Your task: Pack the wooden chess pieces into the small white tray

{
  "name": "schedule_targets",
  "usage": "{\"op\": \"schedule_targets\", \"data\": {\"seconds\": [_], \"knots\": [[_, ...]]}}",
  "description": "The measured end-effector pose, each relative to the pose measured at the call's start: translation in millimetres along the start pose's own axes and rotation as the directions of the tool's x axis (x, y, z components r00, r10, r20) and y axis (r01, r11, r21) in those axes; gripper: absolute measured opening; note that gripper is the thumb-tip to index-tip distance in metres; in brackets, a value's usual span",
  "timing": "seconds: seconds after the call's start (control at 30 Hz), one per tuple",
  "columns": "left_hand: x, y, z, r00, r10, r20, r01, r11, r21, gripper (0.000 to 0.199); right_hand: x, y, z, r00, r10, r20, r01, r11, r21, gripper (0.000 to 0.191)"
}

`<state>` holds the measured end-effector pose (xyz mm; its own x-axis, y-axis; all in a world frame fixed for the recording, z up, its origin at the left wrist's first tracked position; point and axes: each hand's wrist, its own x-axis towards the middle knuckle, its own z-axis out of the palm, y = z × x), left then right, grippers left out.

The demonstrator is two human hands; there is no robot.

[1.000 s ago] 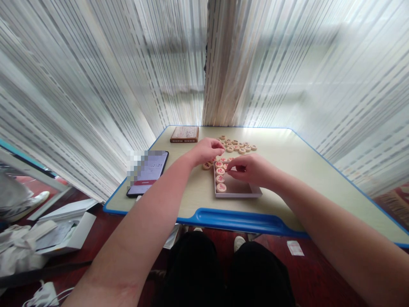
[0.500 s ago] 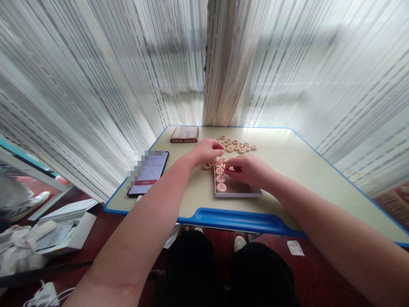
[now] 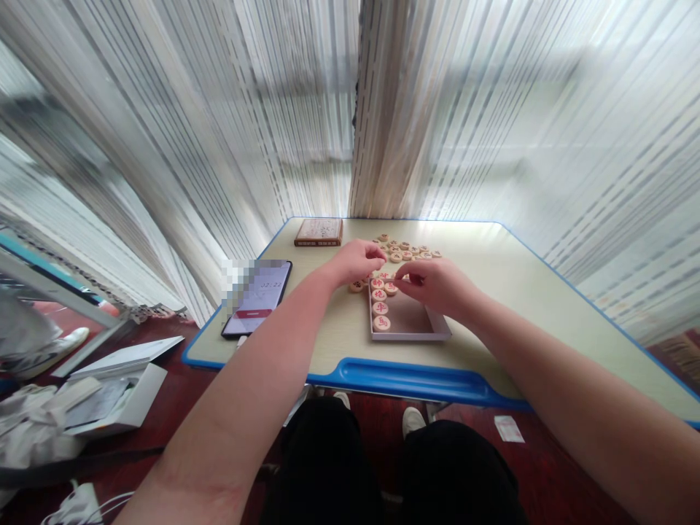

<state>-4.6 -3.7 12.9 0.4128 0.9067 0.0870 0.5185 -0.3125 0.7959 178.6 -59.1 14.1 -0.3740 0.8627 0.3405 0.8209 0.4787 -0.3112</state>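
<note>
A shallow open box [image 3: 413, 336] lies on the table, with a column of round wooden pieces marked in red [image 3: 380, 308] along its left side. One more piece [image 3: 390, 288] sits at the top of a second column. My right hand [image 3: 424, 278] is just right of that piece, thumb and fingers close together; whether they grip anything is too small to tell. Over the box's far left corner, my left hand [image 3: 361, 260] has its fingers curled together, and what they hold, if anything, is hidden. Loose round pieces [image 3: 406, 255] lie behind both hands.
A flat brown box [image 3: 319, 232] rests at the table's back left. To the left lies a phone [image 3: 259, 299]. A blue tray groove [image 3: 410, 376] runs along the front edge. On the floor at the left is an open white box [image 3: 123, 401].
My right hand has shifted slightly right, uncovering a piece beside the top of the left column. My left hand has hardly moved. The camera view has shifted a little.
</note>
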Motion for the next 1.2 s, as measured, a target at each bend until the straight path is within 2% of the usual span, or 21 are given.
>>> {"op": "schedule_targets", "data": {"seconds": [0.1,0.17,0.27,0.33,0.53,0.73,0.93,1.1,1.2], "knots": [[2.6,-3.4,-1.1,0.998,0.006,-0.065,0.000,0.995,0.102,0.023,3.8,11.0,-4.6,0.999,0.019,-0.048,-0.022,0.998,-0.056,0.022],[3.2,-3.9,-2.5,0.993,0.051,-0.102,-0.023,0.967,0.253,0.023,4.8,16.9,-6.1,1.000,0.005,0.003,-0.005,0.995,-0.101,0.023],[1.2,-1.3,-5.0,0.997,0.072,-0.037,-0.045,0.874,0.484,0.025,4.0,20.3,-6.6,0.993,-0.005,0.121,0.022,0.989,-0.144,0.016],[-1.3,1.3,-6.6,0.997,0.071,-0.001,-0.057,0.812,0.581,0.024,3.4,19.8,-7.3,0.985,0.007,0.172,0.022,0.986,-0.164,0.013],[-4.4,1.9,-8.6,0.998,-0.007,0.064,-0.035,0.772,0.635,0.026,3.8,19.5,-11.3,0.965,0.026,0.261,0.006,0.993,-0.122,0.013],[-0.5,-3.8,-7.3,0.995,0.030,0.096,-0.084,0.769,0.634,0.026,4.7,22.7,-8.0,0.962,0.013,0.274,0.004,0.998,-0.061,0.023],[1.4,-5.6,-4.9,0.994,0.077,0.083,-0.112,0.757,0.643,0.028,5.9,26.0,-2.6,0.972,-0.011,0.235,0.017,1.000,-0.022,0.025],[-1.1,-2.9,-2.6,0.991,0.103,0.088,-0.136,0.762,0.633,0.031,7.9,24.7,-3.2,0.976,0.014,0.216,-0.018,1.000,0.016,0.022],[-1.9,-3.3,-2.1,0.989,0.109,0.095,-0.144,0.775,0.615,0.031,10.6,27.9,-5.8,0.992,0.073,0.101,-0.076,0.997,0.029,0.023]]}}
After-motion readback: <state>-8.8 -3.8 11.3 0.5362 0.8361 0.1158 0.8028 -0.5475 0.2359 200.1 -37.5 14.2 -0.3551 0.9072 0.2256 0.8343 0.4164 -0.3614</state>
